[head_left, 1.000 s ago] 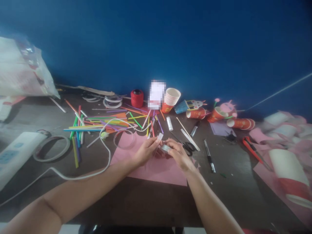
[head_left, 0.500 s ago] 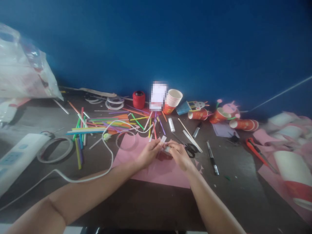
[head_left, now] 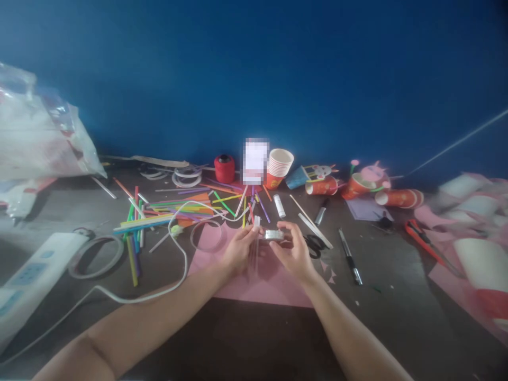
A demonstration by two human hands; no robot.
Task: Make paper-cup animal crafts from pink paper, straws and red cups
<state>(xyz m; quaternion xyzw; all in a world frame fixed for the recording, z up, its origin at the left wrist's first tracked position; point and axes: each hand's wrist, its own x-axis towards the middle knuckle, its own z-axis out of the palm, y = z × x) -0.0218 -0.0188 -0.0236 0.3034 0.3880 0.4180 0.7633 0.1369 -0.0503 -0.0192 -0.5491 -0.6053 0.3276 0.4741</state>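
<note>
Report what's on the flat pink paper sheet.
Translucent ring overlaps pink sheet at far-left corner. Left hand and right hand partly hide its middle; anything beneath can't be seen.

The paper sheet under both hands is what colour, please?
The paper sheet is pink, as the head view shows.

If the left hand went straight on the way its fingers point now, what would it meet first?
The left hand would probably meet the silvery piece held by the right hand; with depth unclear, it might pass above or below.
</note>
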